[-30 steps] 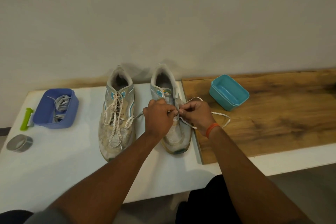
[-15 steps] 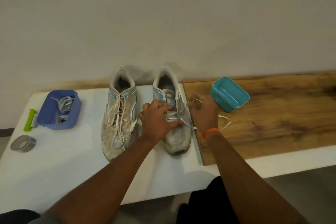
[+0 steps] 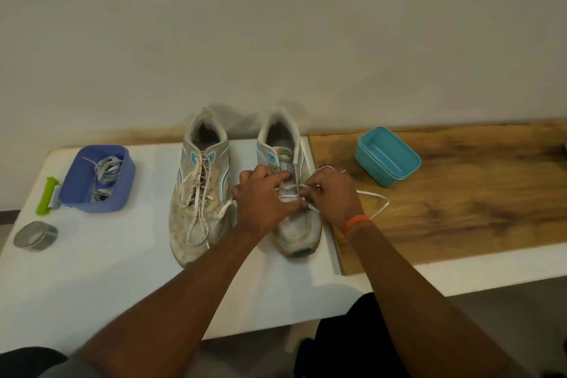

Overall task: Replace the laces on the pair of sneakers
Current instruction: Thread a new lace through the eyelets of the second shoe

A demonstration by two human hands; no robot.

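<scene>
Two worn white sneakers with teal trim stand side by side on the white table [image 3: 92, 270], toes toward me. The left sneaker [image 3: 199, 187] is fully laced with a dirty white lace. The right sneaker [image 3: 291, 181] is partly laced. My left hand [image 3: 260, 199] rests across its eyelet area, fingers curled on the shoe's left side. My right hand [image 3: 333, 193] pinches the white lace [image 3: 372, 195] at the shoe's right eyelets. The lace loops out to the right over the wooden board [image 3: 460, 209]. A blue tub [image 3: 98, 178] at the left holds grey laces.
An empty teal tub [image 3: 388, 156] sits on the wooden board right of the shoes. A green-handled tool [image 3: 47, 196] lies left of the blue tub, and a roll of grey tape [image 3: 35, 235] lies nearer the table's front left. A wall rises right behind the shoes.
My right hand moved out to the right with the lace half a second ago, then came back to the eyelets. My left hand stayed on the right sneaker.
</scene>
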